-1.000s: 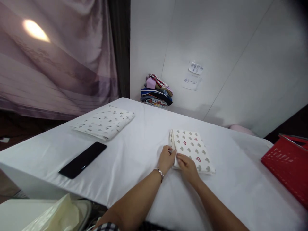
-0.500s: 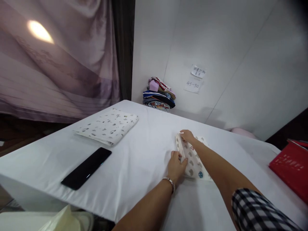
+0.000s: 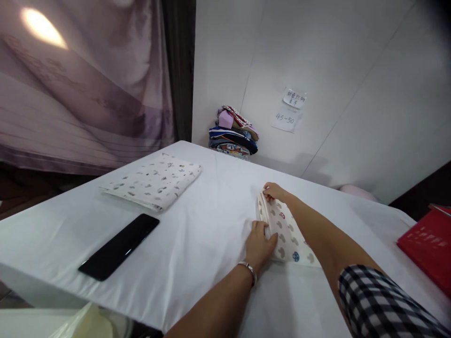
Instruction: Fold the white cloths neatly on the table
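Note:
A folded white cloth with grey and red prints [image 3: 287, 232] lies on the white-covered table [image 3: 197, 225]. My left hand [image 3: 260, 245], with a bracelet at the wrist, pinches the cloth's near left corner. My right hand [image 3: 274, 191] reaches over the cloth and grips its far left corner, fingers closed on the layered edge. My right forearm and checked sleeve cover the cloth's right side.
A second folded cloth with small prints [image 3: 153, 180] lies at the table's left, and a black phone [image 3: 119, 246] in front of it. A pile of coloured fabrics [image 3: 232, 134] sits against the wall. A red basket [image 3: 428, 246] stands at the right edge.
My right hand has gone from the cloth's near edge to its far left corner. My left hand has stayed at the near corner. The cloth's left edge is now lifted a little.

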The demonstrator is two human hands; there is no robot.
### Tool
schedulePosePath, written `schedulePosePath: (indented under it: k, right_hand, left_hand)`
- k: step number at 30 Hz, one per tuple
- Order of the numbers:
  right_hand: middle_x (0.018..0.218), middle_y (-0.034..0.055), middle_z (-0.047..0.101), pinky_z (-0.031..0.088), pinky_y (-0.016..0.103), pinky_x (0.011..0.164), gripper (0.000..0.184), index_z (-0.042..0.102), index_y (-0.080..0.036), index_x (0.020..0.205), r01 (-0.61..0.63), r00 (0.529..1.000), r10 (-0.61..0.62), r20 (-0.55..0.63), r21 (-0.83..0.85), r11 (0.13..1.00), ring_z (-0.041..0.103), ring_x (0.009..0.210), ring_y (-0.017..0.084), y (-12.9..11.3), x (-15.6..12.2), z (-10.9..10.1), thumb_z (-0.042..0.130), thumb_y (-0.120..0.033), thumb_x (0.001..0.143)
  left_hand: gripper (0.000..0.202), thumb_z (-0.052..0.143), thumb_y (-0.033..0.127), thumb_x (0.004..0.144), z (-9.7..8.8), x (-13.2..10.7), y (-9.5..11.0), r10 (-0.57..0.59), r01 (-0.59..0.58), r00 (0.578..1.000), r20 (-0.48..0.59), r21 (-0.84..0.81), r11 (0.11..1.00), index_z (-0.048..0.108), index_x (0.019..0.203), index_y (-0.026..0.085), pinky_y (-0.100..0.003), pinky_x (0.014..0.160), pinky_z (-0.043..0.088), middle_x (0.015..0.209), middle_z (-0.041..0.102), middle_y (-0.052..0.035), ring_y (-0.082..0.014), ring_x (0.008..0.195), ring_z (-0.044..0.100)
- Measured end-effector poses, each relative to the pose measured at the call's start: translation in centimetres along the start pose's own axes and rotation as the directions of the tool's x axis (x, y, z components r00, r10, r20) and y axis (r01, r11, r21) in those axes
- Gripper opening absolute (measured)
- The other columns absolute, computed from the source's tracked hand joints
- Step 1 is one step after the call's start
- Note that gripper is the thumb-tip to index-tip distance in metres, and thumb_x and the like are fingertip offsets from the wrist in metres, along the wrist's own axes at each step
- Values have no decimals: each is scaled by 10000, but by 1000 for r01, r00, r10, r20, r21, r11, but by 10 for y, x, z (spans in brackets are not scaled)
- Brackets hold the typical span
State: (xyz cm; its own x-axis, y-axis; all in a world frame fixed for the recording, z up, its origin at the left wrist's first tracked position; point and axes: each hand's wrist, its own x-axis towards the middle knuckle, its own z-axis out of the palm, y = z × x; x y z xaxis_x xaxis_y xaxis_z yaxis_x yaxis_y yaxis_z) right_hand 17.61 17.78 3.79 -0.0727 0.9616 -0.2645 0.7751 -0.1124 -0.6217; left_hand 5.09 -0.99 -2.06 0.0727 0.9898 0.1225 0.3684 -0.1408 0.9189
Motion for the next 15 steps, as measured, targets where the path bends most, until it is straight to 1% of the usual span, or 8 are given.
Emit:
schedulePosePath:
  k: [3,7,11,13,15]
  right_hand:
    - [523,-53,541,376,143,420,157,506,-165,902,12,1000,-12,3,15,1000,554,450,78,-3,0,2,520,-83,769]
    - [494,-56,520,367,150,415,180,528,-152,894,-3,999,4,53,-18,1000,536,432,78,-5,-1,5,517,-53,745]
    - [479,-48,539,373,170,418,259,571,-153,955,-22,992,32,121,-83,996,522,406,87,-10,2,2,527,-54,720]
    - [470,-44,549,386,180,430,323,589,-157,1007,-36,987,54,150,-118,992,518,395,91,-13,4,1,557,-63,699]
    - [465,-41,553,403,190,448,364,602,-158,1028,-43,986,65,154,-146,988,525,399,97,-15,7,1,588,-69,675]
  left_hand:
    - [251,594,316,741,1,0,0,-6,7,1000,-7,22,1000,496,945,208,-289,764,410,1035,502,-46,-166,857,533]
    - [180,584,320,739,0,0,1,-16,16,1000,6,57,998,477,832,209,-288,725,402,961,496,-31,-152,796,519]
    - [122,560,278,740,0,0,2,-10,8,999,32,66,998,464,722,204,-284,705,399,935,484,-23,-135,750,502]
    - [113,554,245,731,0,0,2,-15,13,999,33,65,998,456,692,203,-283,701,400,929,482,-23,-133,743,499]
    - [112,549,227,726,1,0,2,-18,16,999,28,67,998,449,680,205,-283,696,399,928,482,-24,-133,739,498]
